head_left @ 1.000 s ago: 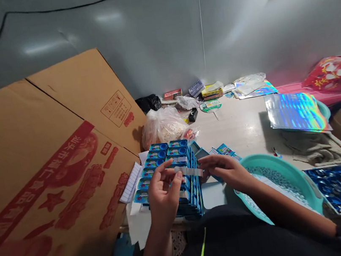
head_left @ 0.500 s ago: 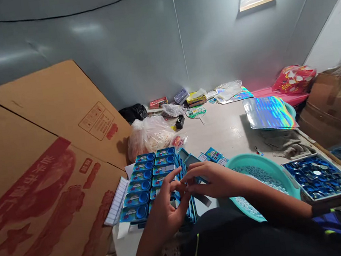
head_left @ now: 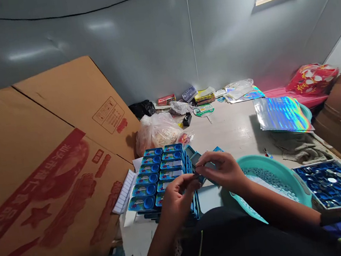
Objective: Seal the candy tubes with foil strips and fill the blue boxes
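Observation:
My left hand (head_left: 178, 199) and my right hand (head_left: 221, 171) meet above the table, pinching a small blue box (head_left: 200, 167) between their fingertips. Its far end is partly hidden by my right fingers. Just left of my hands lie rows of blue boxes with round blue lids (head_left: 158, 177), stacked close together. Strips of pale tape or labels cross some of them. My left hand is partly over this stack's near right corner.
A teal basin (head_left: 267, 165) of small pale-blue pieces stands right of my hands, beside a tray of shiny blue round lids (head_left: 335, 184). Large cardboard sheets (head_left: 50, 163) lean at the left. A plastic bag (head_left: 157, 133), holographic sheets (head_left: 280, 115) and assorted packets lie farther back.
The pale strip stretched between my hands a second ago no longer shows. My hands have drawn closer around the small blue box, and the view has shifted slightly.

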Demonstrator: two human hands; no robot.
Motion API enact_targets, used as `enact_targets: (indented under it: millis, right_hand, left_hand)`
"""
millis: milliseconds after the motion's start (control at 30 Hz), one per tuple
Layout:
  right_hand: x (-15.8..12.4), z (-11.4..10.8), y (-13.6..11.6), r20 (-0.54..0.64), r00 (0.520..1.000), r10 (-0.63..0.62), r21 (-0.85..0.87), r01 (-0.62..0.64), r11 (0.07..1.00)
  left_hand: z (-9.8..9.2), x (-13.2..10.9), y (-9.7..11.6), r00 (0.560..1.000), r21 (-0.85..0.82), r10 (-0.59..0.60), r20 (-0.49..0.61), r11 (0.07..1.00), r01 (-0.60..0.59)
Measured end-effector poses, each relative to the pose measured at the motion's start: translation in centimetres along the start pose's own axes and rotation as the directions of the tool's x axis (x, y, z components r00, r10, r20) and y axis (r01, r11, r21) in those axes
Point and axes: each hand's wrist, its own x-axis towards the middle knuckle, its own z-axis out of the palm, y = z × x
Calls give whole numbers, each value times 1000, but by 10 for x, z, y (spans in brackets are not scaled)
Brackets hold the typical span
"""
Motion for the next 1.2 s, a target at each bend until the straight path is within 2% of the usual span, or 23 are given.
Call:
enact_targets:
  millis: [133, 233, 333, 400, 467, 533, 700, 867, 1067, 1133, 1200]
  right_hand:
    - [6, 3, 6, -17, 990, 141, 136, -137, 981]
    - [19, 11, 17, -39, 966, 256, 256, -238, 937]
    - [38, 24, 36, -98, 890, 445, 423, -367, 828]
    - [48, 33, 50, -139, 829, 542, 495, -415, 763]
    - [55, 42, 63, -178, 794, 581, 517, -428, 742]
    - [59, 49, 75, -208, 779, 591, 525, -421, 740]
    - [58, 57, 97, -240, 770, 591, 557, -390, 733]
    - [53, 55, 104, -248, 769, 589, 541, -394, 743]
    - [52, 61, 112, -257, 751, 608, 513, -427, 745]
    - [53, 62, 114, -235, 753, 614, 501, -447, 741]
    - [51, 61, 113, -184, 763, 620, 478, -482, 734]
  left_hand:
    - [-19, 6, 15, 994, 87, 59, -93, 995, -51]
    - [-39, 29, 20, 993, 135, 57, -101, 990, -43]
    - [-57, 66, 12, 989, 218, 94, -111, 973, -68]
    - [-65, 90, 4, 988, 304, 82, -132, 952, -39]
    - [-70, 109, -2, 990, 373, 55, -133, 928, -1]
    - [-74, 119, -3, 990, 439, 42, -132, 898, 20]
    - [-75, 123, -5, 989, 574, 22, -147, 816, 67]
    - [-77, 121, -12, 985, 617, 7, -174, 780, 104]
    - [-72, 132, -12, 977, 640, 82, -197, 766, 65]
    - [-72, 124, -5, 968, 637, 117, -220, 769, 52]
    - [-79, 101, 1, 952, 628, 165, -258, 777, 36]
